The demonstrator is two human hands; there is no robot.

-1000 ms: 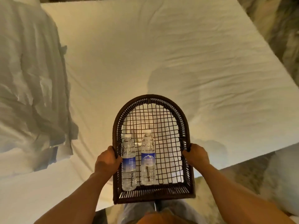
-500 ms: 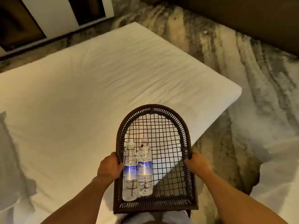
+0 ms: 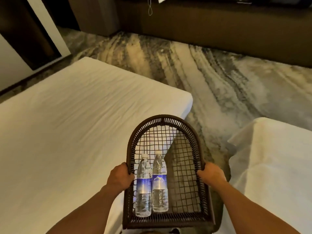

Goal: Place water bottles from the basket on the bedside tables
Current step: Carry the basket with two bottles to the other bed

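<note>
I carry a dark woven basket [image 3: 163, 121] with an arched far rim and an open mesh bottom, held level in front of me. Two clear water bottles with white caps and blue labels lie side by side in its left half: the left bottle [image 3: 143, 186] and the right bottle [image 3: 159, 183]. My left hand [image 3: 119, 178] grips the basket's left rim, next to the left bottle. My right hand [image 3: 211, 174] grips the right rim. No bedside table shows in this view.
A white bed [image 3: 70, 125] fills the left, its corner under the basket's far end. A second white bed [image 3: 273, 162] sits at the right. Patterned carpet [image 3: 194, 68] runs between and beyond them. A dark low cabinet [image 3: 211, 24] lines the far wall.
The view has swung to the right, from over the bed to the gap between two beds. The basket stays in both hands, and the bottles lie closer together.
</note>
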